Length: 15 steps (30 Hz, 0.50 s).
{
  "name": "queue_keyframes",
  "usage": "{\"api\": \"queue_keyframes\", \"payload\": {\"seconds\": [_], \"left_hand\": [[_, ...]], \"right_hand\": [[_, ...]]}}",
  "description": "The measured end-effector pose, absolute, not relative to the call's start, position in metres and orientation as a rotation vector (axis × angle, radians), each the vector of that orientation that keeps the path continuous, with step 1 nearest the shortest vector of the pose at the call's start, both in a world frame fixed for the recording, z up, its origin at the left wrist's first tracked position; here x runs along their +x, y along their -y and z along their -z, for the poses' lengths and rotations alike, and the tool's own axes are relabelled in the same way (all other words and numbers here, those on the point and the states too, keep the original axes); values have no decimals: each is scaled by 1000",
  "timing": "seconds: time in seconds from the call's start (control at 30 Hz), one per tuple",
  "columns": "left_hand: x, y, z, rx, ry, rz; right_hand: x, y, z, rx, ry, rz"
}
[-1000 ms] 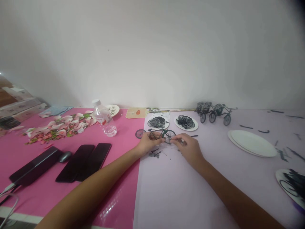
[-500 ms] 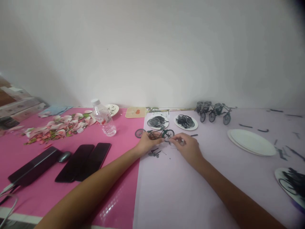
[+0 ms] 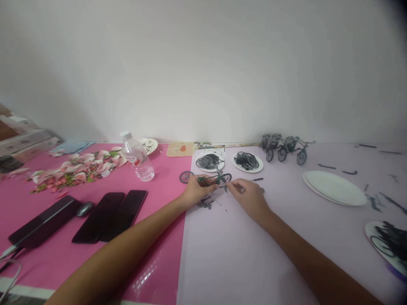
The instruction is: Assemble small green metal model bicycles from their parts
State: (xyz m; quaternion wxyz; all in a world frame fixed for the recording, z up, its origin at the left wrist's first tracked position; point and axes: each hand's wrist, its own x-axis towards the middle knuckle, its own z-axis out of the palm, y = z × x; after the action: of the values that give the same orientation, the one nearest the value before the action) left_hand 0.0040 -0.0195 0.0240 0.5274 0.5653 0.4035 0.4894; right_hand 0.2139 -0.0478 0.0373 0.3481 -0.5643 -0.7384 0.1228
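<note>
My left hand (image 3: 195, 190) is closed around the middle of a small dark model bicycle (image 3: 210, 181), covering much of its frame. The bicycle's left wheel (image 3: 186, 177) sticks out past my knuckles. Its right wheel (image 3: 225, 179) lies between my two hands, tilted. At the edge of that wheel my right hand (image 3: 249, 195) has thumb and forefinger pinched together; whatever tiny part they hold is too small to make out. Several loose grey parts (image 3: 206, 203) lie on the table just below my left hand.
Behind my hands are two white plates of dark bicycle parts, left (image 3: 210, 162) and right (image 3: 247, 162). Assembled model bicycles (image 3: 284, 148) stand by the wall. White plates (image 3: 335, 188) lie right. At left are a water bottle (image 3: 138, 159), two phones (image 3: 110, 216) and pink petals (image 3: 85, 167).
The bicycle has tilted in my left hand, so its right wheel looks flatter. My right fingers stay pinched beside that wheel. The whole view has shifted slightly.
</note>
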Motion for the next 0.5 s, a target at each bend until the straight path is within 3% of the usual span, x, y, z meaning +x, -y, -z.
{"api": "queue_keyframes", "payload": {"seconds": [0.5], "left_hand": [[-2,13,-16,1287,-869,-1116]], "right_hand": [[220,43,-34,-1485,1677,-457]]}}
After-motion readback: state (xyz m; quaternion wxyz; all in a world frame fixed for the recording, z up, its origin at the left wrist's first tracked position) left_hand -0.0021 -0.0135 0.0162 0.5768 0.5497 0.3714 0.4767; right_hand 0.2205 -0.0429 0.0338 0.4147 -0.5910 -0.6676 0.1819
